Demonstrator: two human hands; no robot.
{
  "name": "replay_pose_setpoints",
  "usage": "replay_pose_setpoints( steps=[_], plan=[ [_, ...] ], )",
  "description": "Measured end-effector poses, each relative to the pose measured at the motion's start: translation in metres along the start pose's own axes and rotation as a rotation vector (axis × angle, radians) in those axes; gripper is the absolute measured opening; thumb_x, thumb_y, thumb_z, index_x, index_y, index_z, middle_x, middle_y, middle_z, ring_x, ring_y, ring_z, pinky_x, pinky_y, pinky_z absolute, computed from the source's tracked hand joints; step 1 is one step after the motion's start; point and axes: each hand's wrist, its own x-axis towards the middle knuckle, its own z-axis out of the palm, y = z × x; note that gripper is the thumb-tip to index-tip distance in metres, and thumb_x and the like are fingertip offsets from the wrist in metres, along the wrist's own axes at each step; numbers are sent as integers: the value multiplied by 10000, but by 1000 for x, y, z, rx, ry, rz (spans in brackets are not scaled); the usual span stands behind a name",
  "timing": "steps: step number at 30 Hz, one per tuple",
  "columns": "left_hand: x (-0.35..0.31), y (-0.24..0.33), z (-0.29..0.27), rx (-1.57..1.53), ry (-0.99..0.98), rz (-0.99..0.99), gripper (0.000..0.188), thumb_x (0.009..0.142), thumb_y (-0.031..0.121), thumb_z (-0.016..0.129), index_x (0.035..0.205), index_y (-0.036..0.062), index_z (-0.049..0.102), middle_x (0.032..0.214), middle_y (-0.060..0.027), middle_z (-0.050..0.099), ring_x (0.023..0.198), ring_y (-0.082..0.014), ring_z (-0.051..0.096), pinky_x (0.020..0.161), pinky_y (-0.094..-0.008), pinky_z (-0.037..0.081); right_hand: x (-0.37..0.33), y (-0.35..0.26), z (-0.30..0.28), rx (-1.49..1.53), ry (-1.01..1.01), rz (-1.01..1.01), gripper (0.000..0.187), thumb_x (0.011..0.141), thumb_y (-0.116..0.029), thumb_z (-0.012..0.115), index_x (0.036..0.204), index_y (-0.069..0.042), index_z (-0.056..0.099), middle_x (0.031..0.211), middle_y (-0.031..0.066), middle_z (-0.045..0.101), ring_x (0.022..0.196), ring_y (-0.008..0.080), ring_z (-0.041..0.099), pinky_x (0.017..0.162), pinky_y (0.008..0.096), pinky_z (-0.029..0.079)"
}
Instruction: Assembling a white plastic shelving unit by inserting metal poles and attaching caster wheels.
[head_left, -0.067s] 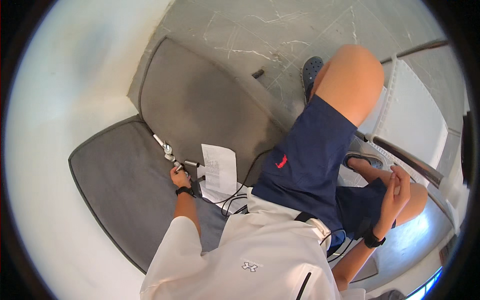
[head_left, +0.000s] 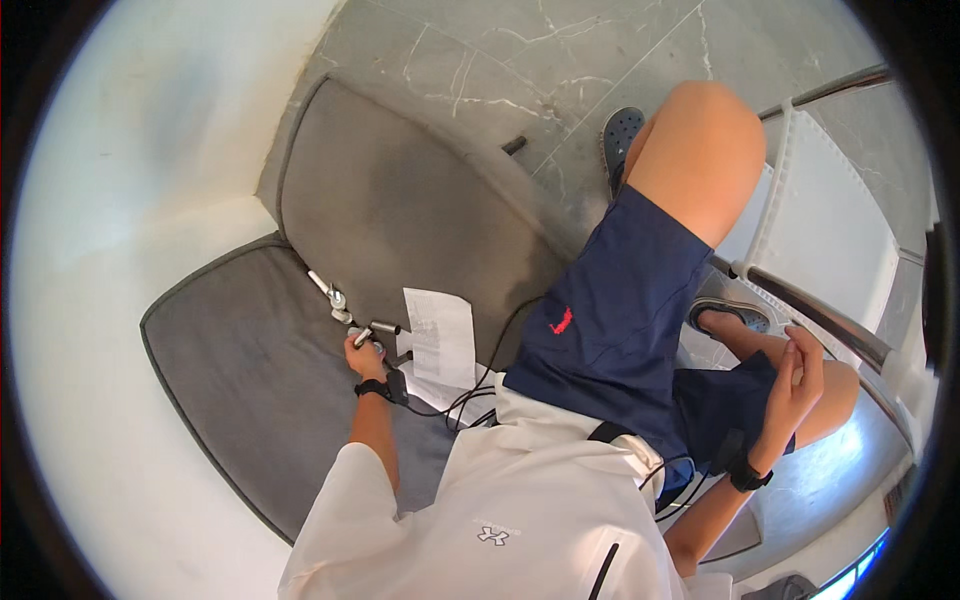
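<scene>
While left fingers (head_left: 353, 346) pinch a metal piece (head_left: 363, 338), right fingers (head_left: 806, 348) extended, close together, near a knee (head_left: 840, 392)

Two hands (head_left: 364, 358) (head_left: 790, 395), two wristbands (head_left: 372, 387) (head_left: 750, 474), two clogs (head_left: 622, 130) (head_left: 751, 319), two cushions (head_left: 410, 190) (head_left: 260, 370).

We have 1 view: head, the left of 2 side-by-side fisheyes worn on the head. We're looking steeply down, upright and unmirrored, over the white shirt (head_left: 450, 545), nearest to us along the lower edge. Lens faces the lap and the grey bench (head_left: 410, 190); we catch the bench's far corner by the wall (head_left: 110, 260), with floor tiles (head_left: 640, 40) past its far edge. Left hand (head_left: 364, 354) and right hand (head_left: 790, 395) both sit farther off than the shirt. Straight lines bow toward the black rim.
</scene>
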Motion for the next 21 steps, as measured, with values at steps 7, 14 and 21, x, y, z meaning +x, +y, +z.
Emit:
replay_pose_setpoints(
  steps=[7, 14, 21],
  plan=[
    [-5, 24, -4, -125, -127, -148, 343, 952, 179, 643, 1281, 147, 548, 1229, -99, 560, 1087, -311, 591, 785, -533, 603, -5, 2, 8, 49, -46, 27, 119, 953, 8, 579, 1043, 17, 657, 973, 124, 687, 951, 232, 658, 868, 327, 499],
    [40, 51, -24, 113, -329, -403, 403, 938, 357, 698, 1255, 132, 593, 1247, -109, 556, 1056, -323, 601, 776, -535, 626, -2, 6, 5, 15, -46, -26, 124, 956, 14, 573, 1054, 16, 649, 969, 119, 685, 942, 230, 657, 854, 323, 506],
    [-40, 91, -4, 301, -507, -193, 473, 907, 443, 725, 1146, 66, 568, 1194, -87, 570, 1117, -286, 581, 844, -531, 588, -12, 9, 13, 123, -47, 112, 119, 951, 11, 578, 1042, 27, 653, 981, 121, 695, 946, 234, 663, 888, 331, 500]
  ],
)
